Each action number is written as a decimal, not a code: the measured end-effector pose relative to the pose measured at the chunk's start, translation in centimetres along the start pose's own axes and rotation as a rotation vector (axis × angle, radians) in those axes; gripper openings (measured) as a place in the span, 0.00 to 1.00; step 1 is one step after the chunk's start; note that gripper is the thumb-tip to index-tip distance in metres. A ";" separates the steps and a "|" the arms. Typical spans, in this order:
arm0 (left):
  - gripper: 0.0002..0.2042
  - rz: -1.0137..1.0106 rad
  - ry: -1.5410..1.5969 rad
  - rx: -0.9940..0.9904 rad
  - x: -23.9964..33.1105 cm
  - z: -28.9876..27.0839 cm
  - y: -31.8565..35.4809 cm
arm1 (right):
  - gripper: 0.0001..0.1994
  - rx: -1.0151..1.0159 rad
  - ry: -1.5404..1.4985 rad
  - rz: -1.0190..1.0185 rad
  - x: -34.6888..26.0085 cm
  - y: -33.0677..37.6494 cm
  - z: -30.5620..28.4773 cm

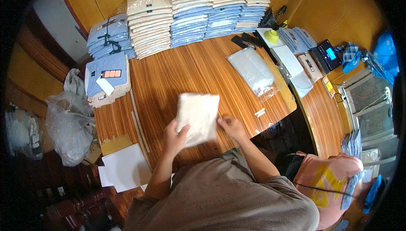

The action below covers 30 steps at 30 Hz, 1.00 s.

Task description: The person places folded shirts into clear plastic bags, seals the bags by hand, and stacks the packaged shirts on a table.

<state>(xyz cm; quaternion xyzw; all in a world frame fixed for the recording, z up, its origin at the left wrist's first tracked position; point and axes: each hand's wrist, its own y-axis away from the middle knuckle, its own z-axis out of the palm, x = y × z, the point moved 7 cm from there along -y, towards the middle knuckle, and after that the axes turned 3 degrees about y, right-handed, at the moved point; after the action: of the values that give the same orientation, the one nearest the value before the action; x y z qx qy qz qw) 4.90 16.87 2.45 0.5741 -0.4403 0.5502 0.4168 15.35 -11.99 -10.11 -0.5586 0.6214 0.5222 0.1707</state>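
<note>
Currently, left hand (174, 139) grips rectangular cream fabric bundle (198, 116) above brown wood-grain table (182, 72); right hand (231, 127) curled alongside, contact unclear. Plastic-wrapped blue-and-cream garment stacks (189, 20) appear done; folded blue cloth pile (111, 66) seems unwrapped.

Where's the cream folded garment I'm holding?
In the head view, the cream folded garment is near the centre, over the wooden table, with your left hand holding its lower left and your right hand by its right edge.

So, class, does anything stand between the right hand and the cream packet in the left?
Nothing visible does: the right hand is close by the right edge of the cream packet, which the left hand holds.
</note>
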 end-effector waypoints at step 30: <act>0.33 -0.554 0.711 0.200 -7.7 15.7 -6.5 | 0.24 -0.018 0.228 -0.620 -13.2 -8.9 -17.6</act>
<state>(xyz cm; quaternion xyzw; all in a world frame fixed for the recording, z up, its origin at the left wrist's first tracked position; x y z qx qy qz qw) 15.31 3.87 -5.93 0.4834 -0.0447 0.6205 0.6159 33.82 -18.43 3.25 -0.7776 0.4322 0.3848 0.2460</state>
